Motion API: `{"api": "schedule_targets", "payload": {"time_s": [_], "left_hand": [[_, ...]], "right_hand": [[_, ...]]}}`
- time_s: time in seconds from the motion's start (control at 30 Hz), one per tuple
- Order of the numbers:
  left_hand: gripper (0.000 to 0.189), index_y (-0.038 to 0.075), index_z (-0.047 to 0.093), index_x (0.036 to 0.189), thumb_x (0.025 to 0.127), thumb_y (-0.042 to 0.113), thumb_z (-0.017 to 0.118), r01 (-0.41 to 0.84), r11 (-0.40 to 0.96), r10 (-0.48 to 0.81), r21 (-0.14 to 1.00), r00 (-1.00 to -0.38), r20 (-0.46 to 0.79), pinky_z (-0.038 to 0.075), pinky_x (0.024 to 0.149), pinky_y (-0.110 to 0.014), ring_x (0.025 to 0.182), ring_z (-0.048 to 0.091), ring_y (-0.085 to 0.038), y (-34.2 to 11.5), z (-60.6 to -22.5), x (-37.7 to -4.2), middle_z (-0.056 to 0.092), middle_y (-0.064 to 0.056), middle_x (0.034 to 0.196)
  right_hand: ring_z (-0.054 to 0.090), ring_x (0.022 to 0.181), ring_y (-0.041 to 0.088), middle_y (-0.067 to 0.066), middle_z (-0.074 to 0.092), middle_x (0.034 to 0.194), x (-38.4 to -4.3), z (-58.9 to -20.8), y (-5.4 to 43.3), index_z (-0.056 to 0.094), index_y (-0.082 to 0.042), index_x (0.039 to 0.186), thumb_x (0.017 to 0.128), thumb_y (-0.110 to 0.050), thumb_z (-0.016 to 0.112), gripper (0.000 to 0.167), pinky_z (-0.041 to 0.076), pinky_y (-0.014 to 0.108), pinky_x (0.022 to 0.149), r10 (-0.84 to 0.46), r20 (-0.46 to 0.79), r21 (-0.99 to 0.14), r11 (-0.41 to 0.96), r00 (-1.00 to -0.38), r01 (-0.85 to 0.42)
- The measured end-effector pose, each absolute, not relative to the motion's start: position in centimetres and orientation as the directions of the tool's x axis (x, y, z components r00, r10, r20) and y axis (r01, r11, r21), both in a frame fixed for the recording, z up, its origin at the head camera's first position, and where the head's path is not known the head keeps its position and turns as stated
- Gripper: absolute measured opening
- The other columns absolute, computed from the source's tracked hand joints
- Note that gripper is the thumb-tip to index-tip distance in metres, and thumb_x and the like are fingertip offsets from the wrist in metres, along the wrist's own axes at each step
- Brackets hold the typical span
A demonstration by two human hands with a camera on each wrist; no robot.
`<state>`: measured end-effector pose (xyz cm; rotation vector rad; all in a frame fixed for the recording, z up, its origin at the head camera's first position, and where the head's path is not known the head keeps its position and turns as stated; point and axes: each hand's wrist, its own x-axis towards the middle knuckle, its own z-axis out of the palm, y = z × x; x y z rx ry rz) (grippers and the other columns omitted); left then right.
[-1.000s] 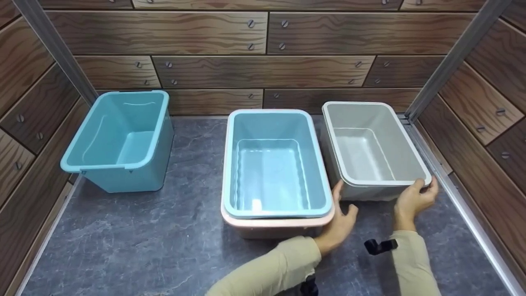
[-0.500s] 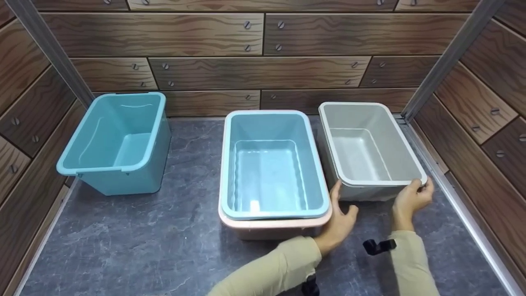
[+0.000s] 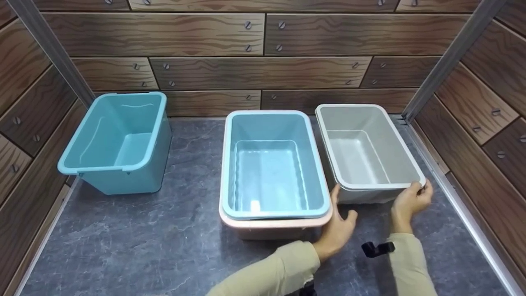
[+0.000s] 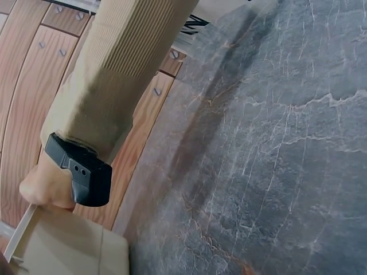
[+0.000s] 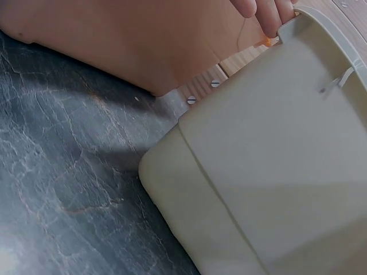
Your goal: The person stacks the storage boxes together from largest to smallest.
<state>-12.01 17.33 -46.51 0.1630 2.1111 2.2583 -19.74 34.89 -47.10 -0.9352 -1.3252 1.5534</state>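
Observation:
A grey plastic bin (image 3: 380, 195) stands on the right in the head view, its mouth upward. My right hand (image 3: 412, 201) grips its rim at the near right corner, the thumb over the edge. At the near left corner, my left hand (image 3: 339, 228) touches the bin with extended fingers, the thumb held apart. That hand lies between the grey bin and a pale blue bin (image 3: 273, 213) nested in a pink bin (image 3: 267, 233). The left wrist view catches my right hand (image 4: 49, 186) at the bin's corner. Left-hand fingers (image 5: 269, 17) show at the rim in the right wrist view.
A teal bin (image 3: 129, 179) stands apart at the far left. Wood-patterned walls (image 3: 205, 35) enclose the dark marbled floor (image 3: 123, 238) at the back and sides. A metal rail (image 3: 464, 213) runs along the right edge.
The grey bin has shifted slightly left and toward me, nearer the nested bins, with both hands staying at its near corners. The other bins have not moved.

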Motion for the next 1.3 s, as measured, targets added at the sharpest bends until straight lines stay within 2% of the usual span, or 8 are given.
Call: {"api": "schedule_targets", "payload": {"time_s": [0.2,0.43,0.6,0.8,0.9,1.03,1.13,1.3], "left_hand": [[0.07,0.012,0.031,0.148,0.083,0.005,0.054,0.022,-0.067,0.081,0.997,-0.996,0.028,0.023,0.122,-0.048,0.146,0.028,-0.031,17.2,-46.4,-11.7,0.034,-0.015,0.155],[0.065,0.007,0.032,0.148,0.086,0.006,0.053,0.049,-0.064,0.055,0.997,-0.997,0.053,0.023,0.122,-0.047,0.146,0.026,-0.035,17.0,-46.3,-11.1,0.033,-0.018,0.155],[0.066,0.006,0.029,0.149,0.087,0.007,0.053,0.059,-0.071,0.048,0.996,-0.997,0.062,0.025,0.121,-0.047,0.145,0.029,-0.036,17.1,-46.3,-11.1,0.031,-0.017,0.156],[0.061,0.002,0.028,0.148,0.092,0.009,0.049,0.088,-0.088,0.002,0.992,-0.996,0.088,0.032,0.118,-0.045,0.138,0.038,-0.036,17.4,-46.7,-11.7,0.034,-0.02,0.153],[0.058,0.0,0.029,0.147,0.093,0.008,0.048,0.117,-0.073,-0.038,0.99,-0.993,0.114,0.028,0.119,-0.047,0.141,0.034,-0.038,17.6,-46.9,-12.1,0.032,-0.022,0.153],[0.052,-0.003,0.036,0.144,0.095,0.01,0.048,0.169,-0.005,-0.123,0.986,-0.978,0.167,0.025,0.12,-0.044,0.142,0.031,-0.039,17.9,-47.1,-12.7,0.035,-0.023,0.152],[0.049,-0.005,0.041,0.14,0.096,0.013,0.05,0.203,0.059,-0.182,0.977,-0.96,0.211,0.028,0.119,-0.038,0.138,0.035,-0.04,18.1,-47.2,-13.0,0.041,-0.024,0.148],[0.048,-0.006,0.042,0.139,0.097,0.016,0.05,0.211,0.08,-0.217,0.974,-0.95,0.224,0.03,0.118,-0.033,0.136,0.037,-0.042,18.4,-47.0,-13.4,0.042,-0.025,0.146]], "right_hand": [[0.05,0.088,-0.001,-0.014,0.052,0.091,-19.6,-46.9,34.7,0.057,0.002,0.121,0.094,-0.008,0.041,0.033,0.042,0.014,0.085,0.941,-0.036,-0.981,-0.098,-0.337,-0.167],[0.051,0.081,-0.001,-0.014,0.053,0.083,-19.1,-47.0,34.4,0.061,-0.011,0.101,0.093,-0.005,0.043,0.02,0.043,0.016,0.08,0.957,-0.074,-0.965,-0.14,-0.282,-0.221],[0.049,0.073,0.001,-0.012,0.053,0.077,-19.0,-47.1,34.5,0.057,-0.022,0.082,0.091,-0.003,0.044,0.025,0.042,0.016,0.072,0.965,-0.086,-0.954,-0.151,-0.247,-0.259],[0.043,0.068,0.001,-0.011,0.048,0.072,-18.9,-46.9,34.9,0.054,-0.023,0.076,0.09,-0.004,0.046,0.025,0.037,0.012,0.065,0.961,-0.074,-0.966,-0.136,-0.267,-0.219],[0.042,0.063,0.0,-0.011,0.047,0.071,-18.8,-46.8,35.1,0.054,-0.022,0.075,0.09,-0.005,0.047,0.024,0.036,0.011,0.059,0.953,-0.091,-0.968,-0.153,-0.29,-0.2],[0.042,0.067,0.001,-0.011,0.047,0.074,-18.7,-46.6,35.3,0.055,-0.023,0.071,0.091,-0.007,0.047,0.027,0.036,0.013,0.063,0.94,-0.121,-0.969,-0.181,-0.318,-0.166],[0.04,0.075,0.003,-0.011,0.045,0.076,-18.7,-46.5,35.4,0.054,-0.023,0.066,0.091,-0.008,0.047,0.03,0.034,0.016,0.071,0.935,-0.131,-0.972,-0.187,-0.329,-0.145],[0.041,0.076,0.003,-0.013,0.047,0.075,-18.8,-46.2,35.4,0.054,-0.024,0.065,0.093,-0.011,0.047,0.032,0.035,0.017,0.074,0.922,-0.162,-0.971,-0.212,-0.353,-0.11]]}}
